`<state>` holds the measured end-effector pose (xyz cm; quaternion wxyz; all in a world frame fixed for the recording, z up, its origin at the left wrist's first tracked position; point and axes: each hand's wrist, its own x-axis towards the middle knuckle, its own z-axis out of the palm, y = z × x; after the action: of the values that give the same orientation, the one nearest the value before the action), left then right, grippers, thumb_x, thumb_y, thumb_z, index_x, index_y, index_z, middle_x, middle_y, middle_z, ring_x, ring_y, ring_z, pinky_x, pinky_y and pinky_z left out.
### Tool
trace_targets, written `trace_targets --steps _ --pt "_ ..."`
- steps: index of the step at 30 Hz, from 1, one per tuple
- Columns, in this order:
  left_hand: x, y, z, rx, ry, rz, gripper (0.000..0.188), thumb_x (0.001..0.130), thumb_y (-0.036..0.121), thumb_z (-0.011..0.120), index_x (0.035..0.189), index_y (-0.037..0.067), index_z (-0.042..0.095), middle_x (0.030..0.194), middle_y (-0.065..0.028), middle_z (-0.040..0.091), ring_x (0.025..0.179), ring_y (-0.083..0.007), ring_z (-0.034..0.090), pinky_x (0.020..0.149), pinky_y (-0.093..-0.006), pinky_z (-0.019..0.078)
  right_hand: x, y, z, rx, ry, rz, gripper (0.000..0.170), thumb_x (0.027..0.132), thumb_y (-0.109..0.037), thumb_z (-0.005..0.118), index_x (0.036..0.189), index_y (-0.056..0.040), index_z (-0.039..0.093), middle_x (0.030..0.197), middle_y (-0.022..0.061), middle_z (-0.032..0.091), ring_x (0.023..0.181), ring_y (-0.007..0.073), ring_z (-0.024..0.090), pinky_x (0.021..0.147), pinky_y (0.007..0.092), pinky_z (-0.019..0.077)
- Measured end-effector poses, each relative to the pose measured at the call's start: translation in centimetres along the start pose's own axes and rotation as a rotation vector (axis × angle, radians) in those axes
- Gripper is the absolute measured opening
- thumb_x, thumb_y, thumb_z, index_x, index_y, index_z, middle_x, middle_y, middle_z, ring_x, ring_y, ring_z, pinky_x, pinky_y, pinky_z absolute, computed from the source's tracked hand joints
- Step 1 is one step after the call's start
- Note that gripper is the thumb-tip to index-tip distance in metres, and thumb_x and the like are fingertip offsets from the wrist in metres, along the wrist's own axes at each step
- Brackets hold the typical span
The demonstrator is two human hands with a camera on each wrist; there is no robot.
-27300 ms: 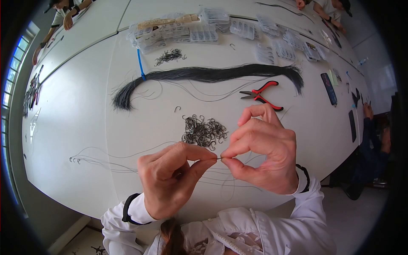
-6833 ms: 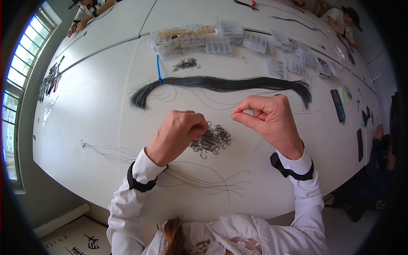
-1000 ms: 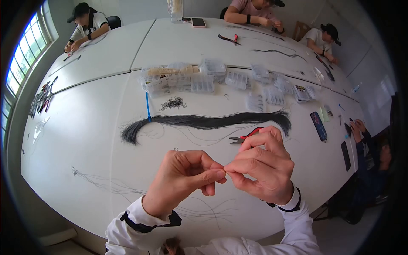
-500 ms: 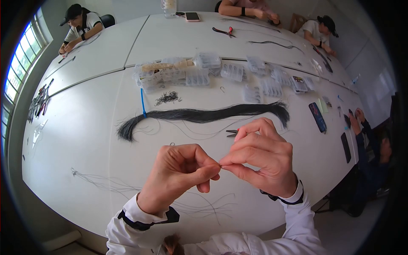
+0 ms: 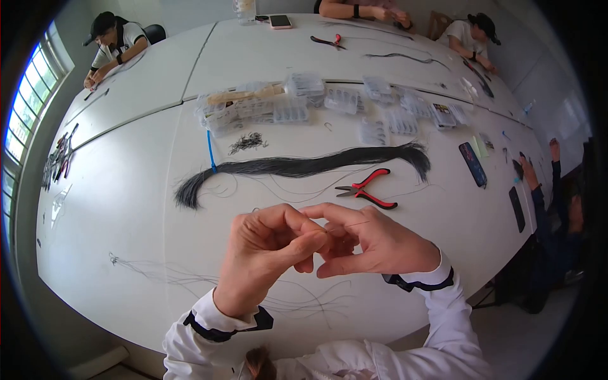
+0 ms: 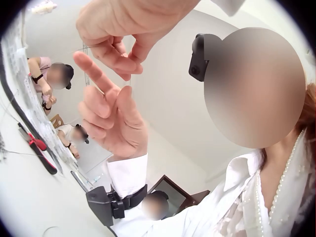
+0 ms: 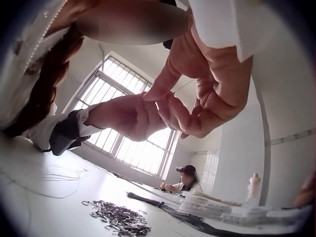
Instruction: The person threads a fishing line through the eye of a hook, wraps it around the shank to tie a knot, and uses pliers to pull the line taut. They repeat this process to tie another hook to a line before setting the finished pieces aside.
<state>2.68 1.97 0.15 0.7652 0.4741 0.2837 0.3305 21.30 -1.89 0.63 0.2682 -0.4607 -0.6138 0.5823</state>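
Observation:
In the head view my left hand [image 5: 269, 256] pinches a thin dark line [image 5: 345, 226] between thumb and index finger. My right hand [image 5: 373, 244] is close against those fingertips, and the line's end crosses over it. The left wrist view shows the right index finger [image 6: 96, 74] pointing out straight, the thumb apart from it and the other fingers curled; I cannot tell whether they grip the line. Anything smaller at the pinch is hidden. Below the hands, a pile of dark fishhooks [image 7: 118, 217] lies on the table in the right wrist view.
Red-handled pliers [image 5: 366, 190] lie beyond the right hand. Behind them stretches a bundle of black line [image 5: 297, 166] with a blue tie [image 5: 211, 152]. Farther back are a smaller hook pile [image 5: 249, 143] and clear plastic boxes [image 5: 291, 111]. Loose lines with hooks [image 5: 114, 259] lie front left.
My right hand has gone from pinching at the left fingertips to a turned pose with its index finger reaching over them. The pliers behind it now show fully. My left hand keeps its pinch.

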Motion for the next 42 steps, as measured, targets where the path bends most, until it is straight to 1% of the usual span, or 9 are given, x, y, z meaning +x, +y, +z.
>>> trace_targets --steps 6,10,15,20,26,34,36,37,42 --pt "-0.2 -0.4 0.5 -0.016 -0.016 0.016 0.008 0.083 0.002 0.064 0.076 -0.002 0.060 0.066 -0.0058 0.062 0.052 -0.0071 0.054 0.046 -0.0192 0.0435 1.2 1.9 1.7 0.083 -0.238 0.045 0.026 0.082 -0.010 0.065 0.106 -0.0018 0.059 0.072 0.0019 0.062 0.066 0.0095 0.059 0.062 0.0246 0.0484" --pt "-0.1 -0.1 0.1 0.020 0.036 0.040 0.008 0.082 0.001 0.064 0.076 -0.002 0.060 0.066 -0.0070 0.062 0.049 -0.0050 0.050 0.042 -0.0178 0.0388 0.2 0.3 -0.1 0.215 -0.029 0.005 0.010 0.083 -0.011 0.063 0.085 -0.0012 0.064 0.072 0.0002 0.064 0.065 0.0082 0.058 0.059 0.0228 0.0465" --pt "0.2 0.0 0.0 0.098 0.105 0.038 0.008 0.081 0.000 0.064 0.073 -0.001 0.061 0.068 -0.0080 0.065 0.047 -0.0029 0.048 0.041 -0.0167 0.0356 -1.9 -0.6 -4.0 -0.634 0.267 -0.052 0.006 0.076 -0.003 0.061 0.075 0.0028 0.061 0.061 0.0101 0.060 0.054 0.0149 0.056 0.054 0.0268 0.0441" --pt "0.1 0.1 0.1 0.201 0.149 0.066 0.008 0.079 -0.002 0.065 0.072 -0.001 0.062 0.068 -0.0067 0.065 0.047 -0.0016 0.047 0.041 -0.0162 0.0359 -3.3 0.3 -6.9 -0.888 0.688 0.057 0.006 0.072 0.000 0.061 0.071 0.0049 0.058 0.061 0.0159 0.059 0.050 0.0221 0.057 0.053 0.0300 0.0436" --pt "0.3 -0.1 -0.1 0.271 0.125 0.011 0.008 0.077 0.000 0.065 0.071 -0.001 0.062 0.068 -0.0048 0.065 0.049 -0.0013 0.049 0.043 -0.0159 0.0364 -3.8 0.6 -10.7 -0.324 0.805 -0.099 0.008 0.084 -0.008 0.063 0.085 0.0007 0.064 0.080 0.0058 0.068 0.071 0.0125 0.066 0.064 0.0188 0.0482" --pt "0.3 -0.4 0.2 0.324 0.082 -0.054 0.008 0.077 0.000 0.065 0.071 -0.002 0.061 0.068 -0.0043 0.065 0.057 -0.0025 0.054 0.051 -0.0165 0.0428 -4.4 1.9 -12.8 0.790 0.728 -0.556 0.017 0.090 -0.012 0.057 0.102 -0.0001 0.059 0.088 0.0071 0.063 0.079 0.0123 0.062 0.083 0.0325 0.0538" --pt "0.3 -0.4 0.2 0.325 0.078 -0.056 0.008 0.077 0.000 0.065 0.071 -0.003 0.061 0.068 -0.0045 0.065 0.059 -0.0032 0.056 0.053 -0.0167 0.0446 -4.9 1.6 -13.3 0.993 0.701 -0.601 0.021 0.091 -0.007 0.054 0.110 0.0020 0.054 0.087 0.0057 0.057 0.070 0.0110 0.056 0.082 0.0300 0.0536" --pt "0.4 -0.4 0.2 0.338 0.080 -0.066 0.007 0.077 -0.001 0.065 0.071 -0.003 0.061 0.068 -0.0047 0.064 0.060 -0.0037 0.057 0.055 -0.0170 0.0456 -5.1 1.3 -13.6 1.094 0.698 -0.595 0.024 0.092 -0.003 0.051 0.115 0.0026 0.050 0.087 0.0052 0.052 0.063 0.0092 0.048 0.065 0.0211 0.0516" --pt "0.4 -0.7 0.2 0.382 0.037 -0.079 0.007 0.076 -0.001 0.065 0.071 -0.004 0.061 0.067 -0.0048 0.064 0.061 -0.0037 0.057 0.056 -0.0168 0.0458 -6.9 2.4 -15.8 0.778 0.919 -0.611 0.024 0.093 -0.008 0.051 0.116 0.0000 0.051 0.087 0.0037 0.053 0.055 0.0031 0.039 0.042 0.0155 0.0304"
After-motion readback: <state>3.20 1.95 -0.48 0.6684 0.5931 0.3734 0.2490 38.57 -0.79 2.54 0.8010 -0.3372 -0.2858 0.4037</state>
